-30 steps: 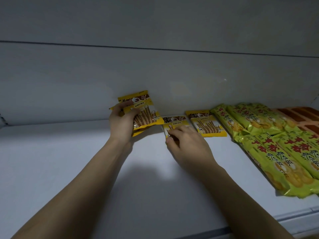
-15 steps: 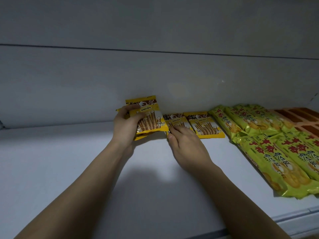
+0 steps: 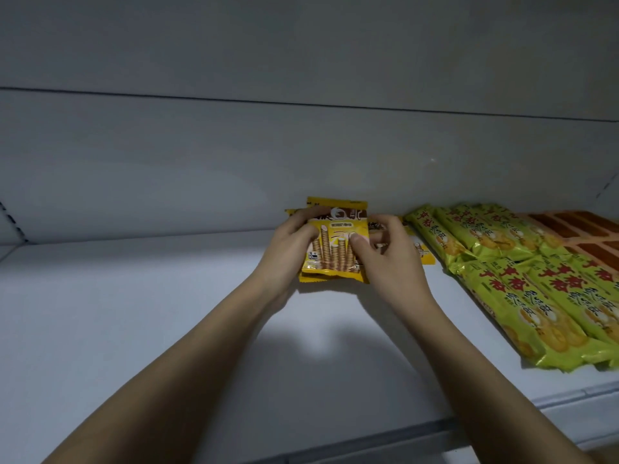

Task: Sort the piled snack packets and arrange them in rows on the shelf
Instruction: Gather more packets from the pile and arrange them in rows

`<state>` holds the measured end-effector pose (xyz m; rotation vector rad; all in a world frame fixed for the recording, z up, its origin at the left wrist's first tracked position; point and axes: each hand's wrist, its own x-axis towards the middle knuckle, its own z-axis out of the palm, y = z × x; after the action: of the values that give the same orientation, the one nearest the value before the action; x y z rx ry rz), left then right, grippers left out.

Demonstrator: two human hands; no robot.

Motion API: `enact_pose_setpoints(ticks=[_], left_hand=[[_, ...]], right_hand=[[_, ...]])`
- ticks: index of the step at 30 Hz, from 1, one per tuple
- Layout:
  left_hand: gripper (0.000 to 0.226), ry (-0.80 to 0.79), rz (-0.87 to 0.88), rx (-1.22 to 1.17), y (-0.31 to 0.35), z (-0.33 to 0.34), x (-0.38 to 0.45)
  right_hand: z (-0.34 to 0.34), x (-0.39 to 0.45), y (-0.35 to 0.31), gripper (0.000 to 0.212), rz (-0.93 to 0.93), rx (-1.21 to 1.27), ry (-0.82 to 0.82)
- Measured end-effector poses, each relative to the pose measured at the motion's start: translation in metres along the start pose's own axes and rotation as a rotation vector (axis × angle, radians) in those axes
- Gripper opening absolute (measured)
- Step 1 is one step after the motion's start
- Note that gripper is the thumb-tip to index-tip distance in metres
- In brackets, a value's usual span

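The yellow packets (image 3: 335, 249) I hold between my left hand (image 3: 288, 252) and right hand (image 3: 385, 259) look like thin plastic film, glossy, with crimped ends. The green packets (image 3: 522, 296) shine more, their wrap creased and foil-like. The white shelf (image 3: 134, 313) looks smooth, matt, painted.

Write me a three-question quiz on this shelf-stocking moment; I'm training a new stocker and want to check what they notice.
1. True or false: both hands grip the stack of yellow packets.
2. What lies directly right of the yellow packets on the shelf? A) green packets B) bottles C) cans
3. Fill in: the orange packets lie at the far ____ of the shelf.

Key:
1. True: the left hand holds the stack's left side, the right hand pinches its right side.
2. A, the green packets.
3. right
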<state>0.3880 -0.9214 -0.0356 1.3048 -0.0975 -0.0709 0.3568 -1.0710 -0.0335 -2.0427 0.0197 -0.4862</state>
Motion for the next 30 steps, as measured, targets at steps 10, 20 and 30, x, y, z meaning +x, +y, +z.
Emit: enact_pose_setpoints(ticks=[10,20,30], left_hand=[[0.048,0.050,0.031,0.055,0.000,-0.001,-0.008],[0.048,0.113,0.019,0.064,0.003,0.006,-0.012],[0.064,-0.063,-0.129,0.081,0.010,0.014,-0.026]], right_hand=[[-0.075,-0.019,0.011,0.038,0.171,-0.299,-0.070],[-0.081,-0.052,0.009,0.038,-0.089,-0.828,-0.076],[-0.066,-0.069,0.012,0.050,-0.022,-0.897,-0.361]])
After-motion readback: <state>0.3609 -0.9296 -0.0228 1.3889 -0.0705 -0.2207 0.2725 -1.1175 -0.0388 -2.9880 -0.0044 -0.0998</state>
